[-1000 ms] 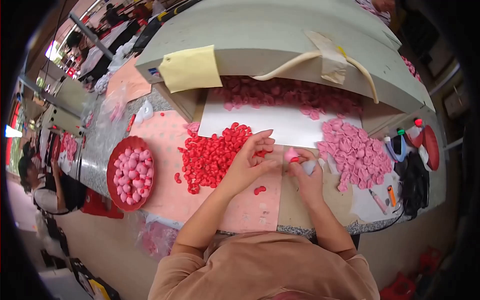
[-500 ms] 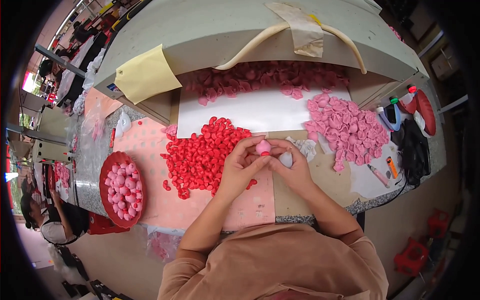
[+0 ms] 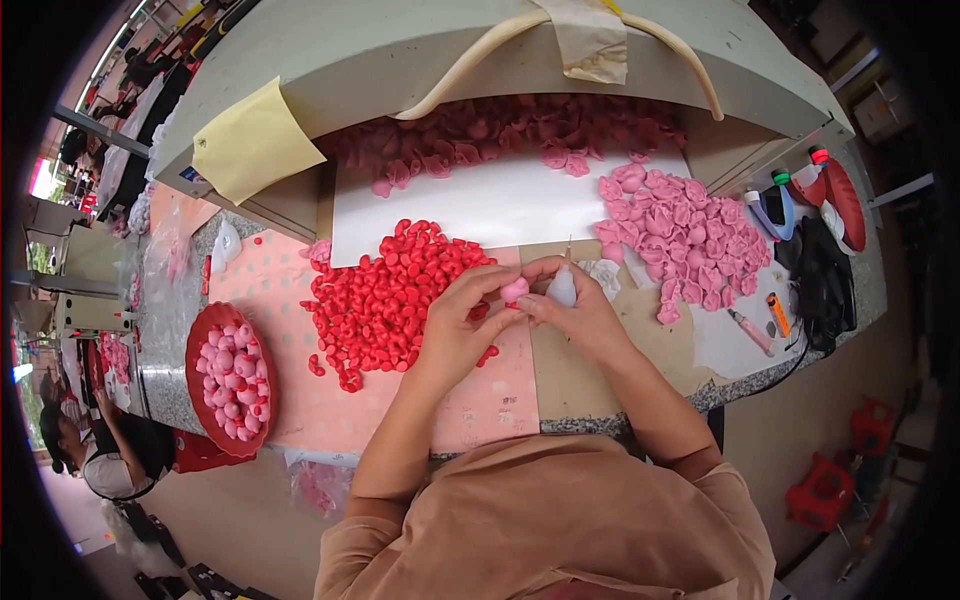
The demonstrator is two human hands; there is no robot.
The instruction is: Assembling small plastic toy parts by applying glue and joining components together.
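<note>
Since the frame a second ago, the left hand (image 3: 458, 318) has drawn in beside the right hand (image 3: 594, 320), and the pink ball (image 3: 515, 290) has passed from the right fingers to the left. Left fingers: narrow, gripping the ball, a red piece (image 3: 513, 306) showing at its underside. Right fingers: closed around a pale bottle (image 3: 563, 287), needle upward, just beside the ball. Left of the left fingers: loose red pieces (image 3: 385, 290). Beyond the right fingers, rightward: heaped pink petals (image 3: 690, 245). Farthest left: a red bowl (image 3: 194, 375) of pink balls.
</note>
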